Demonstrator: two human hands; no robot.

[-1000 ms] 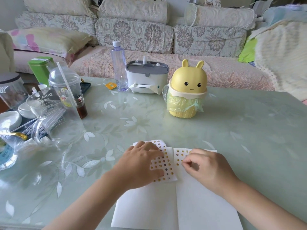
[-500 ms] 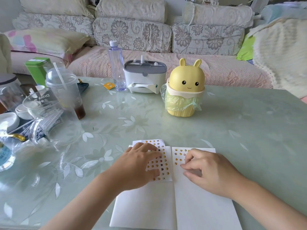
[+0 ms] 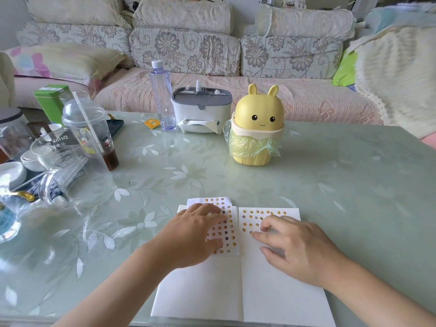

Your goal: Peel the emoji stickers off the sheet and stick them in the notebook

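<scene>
L hand [image 3: 197, 234] lay flat, fingers spread wide, pressing the sticker sheet [image 3: 226, 228] onto the notebook [image 3: 207, 291]'s left page. R hand [image 3: 298, 244] just beside it, fingers loosely curled, index tip touching a sticker on the right page; gripping nothing I could tell. Beyond both hands: green glass table [image 3: 330, 185] w/ leaf pattern, yellow bunny bin [image 3: 256, 128], floral sofa [image 3: 188, 48] behind. Sheet carried rows of small yellow emoji faces, top edge past the page.

A home living room is shown. A floral-cushioned sofa [image 3: 188, 48] is set along the 12 o'clock side of a glass-topped table [image 3: 330, 175]. Household things are spread on it: a water bottle [image 3: 162, 95], a tissue box [image 3: 200, 112], a rabbit-shaped bin [image 3: 256, 128] and a lidded drink cup [image 3: 94, 131] at 10 o'clock.
</scene>
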